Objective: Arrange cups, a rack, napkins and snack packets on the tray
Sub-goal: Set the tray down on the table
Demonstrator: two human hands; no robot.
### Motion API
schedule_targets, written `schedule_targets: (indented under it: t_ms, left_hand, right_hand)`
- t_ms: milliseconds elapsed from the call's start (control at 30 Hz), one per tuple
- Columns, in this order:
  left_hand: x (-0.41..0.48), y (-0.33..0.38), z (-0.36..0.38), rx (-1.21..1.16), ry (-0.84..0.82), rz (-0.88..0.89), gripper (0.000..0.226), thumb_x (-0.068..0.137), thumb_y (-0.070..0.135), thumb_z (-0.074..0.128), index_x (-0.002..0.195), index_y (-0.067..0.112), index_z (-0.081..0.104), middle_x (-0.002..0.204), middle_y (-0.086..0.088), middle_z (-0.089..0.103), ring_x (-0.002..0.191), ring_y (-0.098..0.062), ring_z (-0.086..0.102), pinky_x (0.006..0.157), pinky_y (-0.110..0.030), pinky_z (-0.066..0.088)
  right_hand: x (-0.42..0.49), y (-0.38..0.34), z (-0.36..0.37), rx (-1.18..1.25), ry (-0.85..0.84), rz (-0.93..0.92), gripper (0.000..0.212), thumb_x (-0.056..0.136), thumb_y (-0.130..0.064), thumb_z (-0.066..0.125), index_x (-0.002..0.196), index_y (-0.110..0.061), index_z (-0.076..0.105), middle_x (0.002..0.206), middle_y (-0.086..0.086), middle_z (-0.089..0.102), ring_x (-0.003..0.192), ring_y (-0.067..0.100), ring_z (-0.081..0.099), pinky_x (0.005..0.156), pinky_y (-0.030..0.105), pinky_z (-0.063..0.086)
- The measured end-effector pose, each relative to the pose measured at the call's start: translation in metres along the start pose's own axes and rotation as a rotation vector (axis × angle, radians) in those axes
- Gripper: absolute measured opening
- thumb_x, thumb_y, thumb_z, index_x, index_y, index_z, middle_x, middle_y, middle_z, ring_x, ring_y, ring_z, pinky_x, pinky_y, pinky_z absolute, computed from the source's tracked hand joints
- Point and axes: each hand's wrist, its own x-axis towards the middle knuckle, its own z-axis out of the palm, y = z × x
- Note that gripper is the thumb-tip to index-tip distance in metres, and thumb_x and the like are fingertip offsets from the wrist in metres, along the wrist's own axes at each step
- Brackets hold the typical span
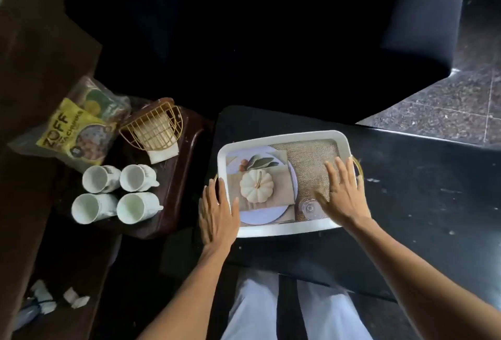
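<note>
left hand flat, fingers spread | right hand likewise, over tray | cups, rack left

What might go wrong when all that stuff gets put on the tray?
The four white cups stand packed close together, so lifting one may knock its neighbour. The gold wire rack lies tipped over the napkins, which might slide out when it is lifted. The tray sits near the black table's edge, under the left hand and right hand, so a push might shift it.
</note>
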Motion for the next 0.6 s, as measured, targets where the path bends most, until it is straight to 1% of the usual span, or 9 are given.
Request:
schedule_targets:
  t_ms: [100,200,233,300,367,433,467,533,600]
  left_hand:
    - [0.006,-0.011,-0.003,-0.052,-0.077,-0.007,0.068,0.103,0.037,0.049,0.161,0.013,0.021,0.167,-0.014,0.024,0.148,-0.033,0.039,0.110,-0.044,0.045]
    - [0.011,-0.017,-0.006,-0.131,-0.104,0.008,0.067,0.104,0.032,0.051,0.161,0.014,0.022,0.166,-0.012,0.027,0.143,-0.032,0.046,0.102,-0.042,0.051]
    - [0.014,-0.017,-0.008,-0.183,-0.098,-0.005,0.065,0.104,0.029,0.051,0.161,0.014,0.023,0.164,-0.013,0.031,0.142,-0.033,0.047,0.102,-0.042,0.051]
    - [0.022,-0.017,-0.011,-0.348,-0.084,-0.085,0.062,0.104,0.025,0.052,0.160,0.015,0.027,0.160,-0.014,0.038,0.141,-0.034,0.048,0.103,-0.042,0.048]
    - [0.032,-0.016,-0.012,-0.513,-0.076,-0.219,0.058,0.105,0.020,0.051,0.159,0.014,0.031,0.155,-0.017,0.046,0.139,-0.036,0.049,0.107,-0.042,0.044]
    - [0.043,-0.017,-0.011,-0.584,-0.045,-0.326,0.047,0.106,0.015,0.048,0.152,0.010,0.044,0.146,-0.018,0.056,0.136,-0.037,0.051,0.110,-0.044,0.043]
    - [0.049,-0.018,-0.008,-0.599,-0.030,-0.367,0.041,0.105,0.013,0.047,0.145,0.008,0.053,0.140,-0.018,0.062,0.132,-0.037,0.054,0.109,-0.044,0.044]
    - [0.057,-0.021,-0.003,-0.664,-0.013,-0.451,0.033,0.105,0.011,0.046,0.130,0.007,0.068,0.126,-0.016,0.071,0.122,-0.037,0.061,0.102,-0.040,0.048]
    - [0.063,-0.023,0.004,-0.719,0.007,-0.522,0.030,0.104,0.012,0.049,0.122,0.009,0.072,0.119,-0.014,0.074,0.112,-0.034,0.066,0.094,-0.037,0.051]
  right_hand:
    - [0.005,0.009,-0.005,0.083,0.041,0.041,0.079,0.089,-0.042,0.067,0.152,-0.013,0.030,0.160,0.019,0.024,0.151,0.037,0.011,0.121,0.054,0.019]
    - [0.006,0.020,-0.009,0.228,0.112,0.214,0.079,0.084,-0.029,0.074,0.149,-0.011,0.032,0.154,0.021,0.030,0.143,0.041,0.025,0.113,0.056,0.033]
    - [0.006,0.022,-0.009,0.283,0.124,0.290,0.079,0.085,-0.027,0.073,0.150,-0.011,0.031,0.153,0.021,0.030,0.140,0.042,0.027,0.110,0.057,0.036]
    - [0.011,0.027,-0.006,0.407,0.124,0.402,0.074,0.089,-0.025,0.069,0.150,-0.006,0.031,0.151,0.023,0.033,0.135,0.045,0.033,0.108,0.056,0.035]
    - [0.016,0.032,-0.003,0.495,0.113,0.445,0.061,0.093,-0.025,0.063,0.144,-0.002,0.039,0.142,0.026,0.043,0.129,0.045,0.041,0.109,0.053,0.036]
    - [0.020,0.034,0.001,0.516,0.131,0.456,0.046,0.095,-0.026,0.057,0.133,-0.003,0.050,0.130,0.025,0.053,0.121,0.042,0.049,0.104,0.051,0.040]
    - [0.023,0.036,0.002,0.518,0.152,0.465,0.039,0.096,-0.027,0.054,0.127,-0.004,0.054,0.124,0.024,0.057,0.116,0.041,0.051,0.100,0.049,0.042]
    - [0.028,0.040,0.003,0.531,0.196,0.474,0.028,0.099,-0.028,0.049,0.108,-0.004,0.060,0.105,0.020,0.064,0.101,0.040,0.058,0.085,0.043,0.045]
    - [0.033,0.047,0.005,0.552,0.206,0.466,0.025,0.101,-0.026,0.046,0.095,-0.006,0.061,0.088,0.012,0.065,0.087,0.036,0.060,0.070,0.036,0.038]
